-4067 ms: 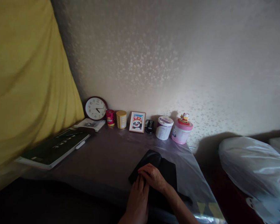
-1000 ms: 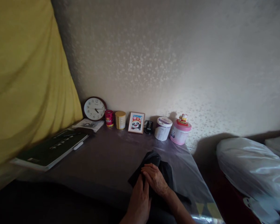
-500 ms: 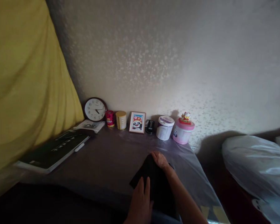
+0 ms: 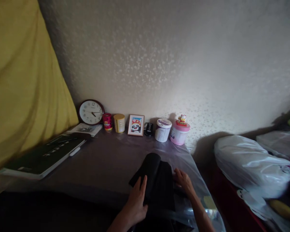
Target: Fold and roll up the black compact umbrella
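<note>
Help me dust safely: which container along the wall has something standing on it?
The pink tub, at the row's right end: a figurine stands on its lid. The red can, yellow can and white tub carry none.

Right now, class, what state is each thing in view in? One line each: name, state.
Black cloth: folded, lying on the table
Clock: showing about quarter past four
Green book: closed
Picture frame: standing
Yellow-topped tin: lid on
White tub: lid on
Pink tub: lid on, figurine on top
White bag: bulging
Left hand: open, touching the black cloth
Right hand: curled, grip unclear
</note>
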Action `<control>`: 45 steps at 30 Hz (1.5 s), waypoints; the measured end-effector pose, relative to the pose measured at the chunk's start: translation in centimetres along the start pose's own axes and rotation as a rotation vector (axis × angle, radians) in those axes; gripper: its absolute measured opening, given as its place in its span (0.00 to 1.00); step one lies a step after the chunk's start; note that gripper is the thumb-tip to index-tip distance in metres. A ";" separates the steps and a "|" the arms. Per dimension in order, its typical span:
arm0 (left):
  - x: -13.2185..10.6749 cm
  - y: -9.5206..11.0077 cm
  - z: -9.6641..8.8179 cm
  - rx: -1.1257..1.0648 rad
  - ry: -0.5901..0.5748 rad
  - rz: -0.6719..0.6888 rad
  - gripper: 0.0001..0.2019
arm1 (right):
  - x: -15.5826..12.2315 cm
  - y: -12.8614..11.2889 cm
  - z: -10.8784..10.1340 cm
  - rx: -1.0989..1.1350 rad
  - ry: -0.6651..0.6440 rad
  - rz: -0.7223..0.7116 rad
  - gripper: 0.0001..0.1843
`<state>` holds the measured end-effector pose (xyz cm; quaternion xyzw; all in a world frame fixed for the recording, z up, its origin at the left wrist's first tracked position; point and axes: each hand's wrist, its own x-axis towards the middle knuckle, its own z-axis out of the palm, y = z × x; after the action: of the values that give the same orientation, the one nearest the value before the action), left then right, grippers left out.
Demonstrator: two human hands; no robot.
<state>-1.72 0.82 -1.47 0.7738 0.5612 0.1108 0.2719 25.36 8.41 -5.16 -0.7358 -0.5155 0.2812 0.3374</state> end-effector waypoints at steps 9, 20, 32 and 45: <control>0.0 -0.7 -0.5 -0.288 0.133 0.051 0.45 | -2.3 -2.3 1.0 0.021 -0.051 0.061 0.27; 0.0 0.3 -0.3 -0.164 0.122 -0.052 0.45 | -2.3 -3.2 2.9 -0.052 0.168 -0.106 0.25; 0.1 0.8 0.8 0.130 0.108 -0.088 0.44 | -2.5 -6.6 2.0 0.252 0.087 -0.192 0.32; 0.8 0.1 3.1 0.215 0.248 -0.002 0.43 | 0.6 -12.1 9.0 0.201 -0.003 -0.246 0.23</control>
<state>0.13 0.61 -4.05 0.7783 0.5999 0.1444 0.1162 11.79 13.75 -1.23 -0.6293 -0.5713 0.2892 0.4405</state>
